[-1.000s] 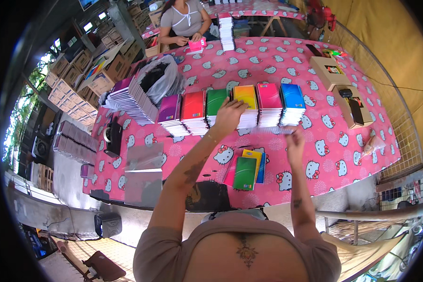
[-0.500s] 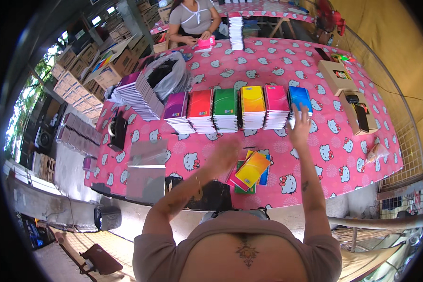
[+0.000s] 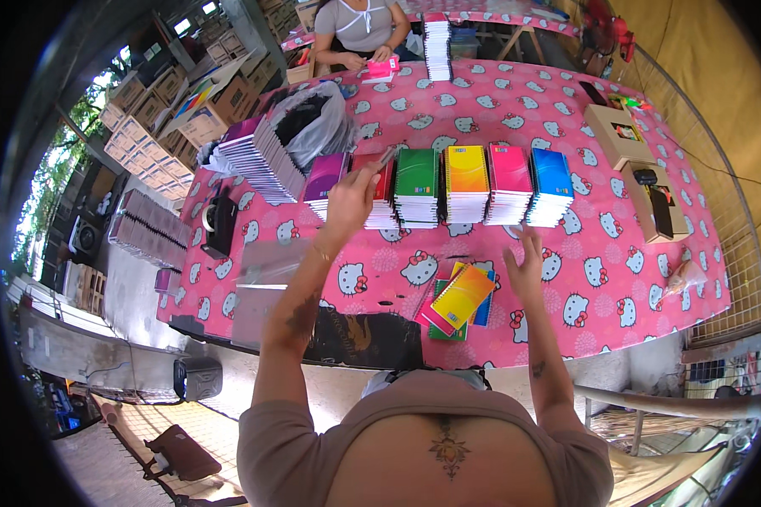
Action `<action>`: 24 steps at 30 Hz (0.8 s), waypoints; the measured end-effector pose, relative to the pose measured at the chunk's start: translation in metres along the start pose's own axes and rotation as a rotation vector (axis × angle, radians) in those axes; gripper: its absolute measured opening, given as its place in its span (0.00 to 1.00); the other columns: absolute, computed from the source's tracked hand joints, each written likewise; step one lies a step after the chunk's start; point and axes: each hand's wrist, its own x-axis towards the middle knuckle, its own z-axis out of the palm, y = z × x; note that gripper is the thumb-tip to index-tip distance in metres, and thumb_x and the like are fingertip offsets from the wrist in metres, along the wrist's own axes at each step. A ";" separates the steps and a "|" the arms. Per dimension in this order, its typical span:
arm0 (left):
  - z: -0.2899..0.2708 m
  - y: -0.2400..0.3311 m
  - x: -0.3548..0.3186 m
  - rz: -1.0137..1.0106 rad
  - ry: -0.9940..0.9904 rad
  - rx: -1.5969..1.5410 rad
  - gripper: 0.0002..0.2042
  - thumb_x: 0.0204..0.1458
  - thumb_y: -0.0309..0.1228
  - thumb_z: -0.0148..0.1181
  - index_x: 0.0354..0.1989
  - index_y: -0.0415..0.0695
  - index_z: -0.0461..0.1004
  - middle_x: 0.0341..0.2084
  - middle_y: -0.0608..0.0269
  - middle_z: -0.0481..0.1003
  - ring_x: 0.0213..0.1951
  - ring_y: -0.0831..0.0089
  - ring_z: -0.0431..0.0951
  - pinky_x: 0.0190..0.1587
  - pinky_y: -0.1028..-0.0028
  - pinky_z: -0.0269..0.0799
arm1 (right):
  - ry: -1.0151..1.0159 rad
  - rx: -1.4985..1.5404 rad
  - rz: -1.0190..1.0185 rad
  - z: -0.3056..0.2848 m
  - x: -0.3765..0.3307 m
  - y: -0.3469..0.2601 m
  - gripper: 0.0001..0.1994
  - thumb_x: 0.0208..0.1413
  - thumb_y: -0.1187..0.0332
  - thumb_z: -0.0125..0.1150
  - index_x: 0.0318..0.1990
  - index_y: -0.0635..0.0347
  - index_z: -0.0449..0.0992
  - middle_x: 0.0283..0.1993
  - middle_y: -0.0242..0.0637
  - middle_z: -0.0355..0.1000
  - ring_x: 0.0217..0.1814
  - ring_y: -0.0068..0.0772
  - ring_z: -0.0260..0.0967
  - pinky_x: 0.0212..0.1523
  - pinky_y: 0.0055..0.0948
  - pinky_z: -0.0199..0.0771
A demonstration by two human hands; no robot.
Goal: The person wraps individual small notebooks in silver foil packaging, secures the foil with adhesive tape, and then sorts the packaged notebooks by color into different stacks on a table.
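Observation:
My left hand is over the red notebook stack, its fingers pinching a thin notebook that shows nearly edge-on and blurred. My right hand hovers below the blue notebook stack, fingers apart and nothing visible in them. Between my arms lies a loose, fanned pile of notebooks, a yellow notebook uppermost, with pink, green and blue ones partly covered beneath. In the same row stand purple, green, yellow and pink stacks of spiral notebooks.
A tall leaning notebook stack and a plastic bag stand at left, near a black tape dispenser. Cardboard boxes sit at right. Across the patterned table, a person handles a pink notebook.
My left hand has moved from beside the loose pile up and left to the red stack. My right hand has drawn back from the blue stack toward me.

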 end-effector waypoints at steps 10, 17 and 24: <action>0.039 0.150 -0.178 0.311 -0.566 -0.363 0.30 0.56 0.37 0.61 0.67 0.49 0.62 0.65 0.51 0.63 0.69 0.54 0.60 0.72 0.56 0.52 | 0.034 0.065 0.127 -0.015 -0.019 -0.007 0.19 0.54 0.76 0.62 0.54 0.61 0.74 0.58 0.50 0.68 0.65 0.52 0.63 0.64 0.41 0.63; 0.046 0.041 -0.028 0.129 -0.148 0.225 0.21 0.56 0.33 0.61 0.59 0.47 0.71 0.59 0.52 0.72 0.64 0.56 0.67 0.68 0.51 0.56 | -0.108 0.209 -0.071 0.032 0.006 -0.043 0.24 0.51 0.77 0.62 0.58 0.59 0.71 0.60 0.51 0.66 0.66 0.53 0.62 0.66 0.43 0.61; 0.033 0.060 -0.029 0.170 -0.158 -0.018 0.15 0.55 0.30 0.61 0.51 0.45 0.75 0.44 0.55 0.79 0.50 0.57 0.77 0.60 0.54 0.67 | -0.187 0.420 -0.069 0.065 -0.019 -0.077 0.26 0.52 0.75 0.66 0.60 0.62 0.68 0.60 0.47 0.67 0.63 0.44 0.65 0.63 0.39 0.65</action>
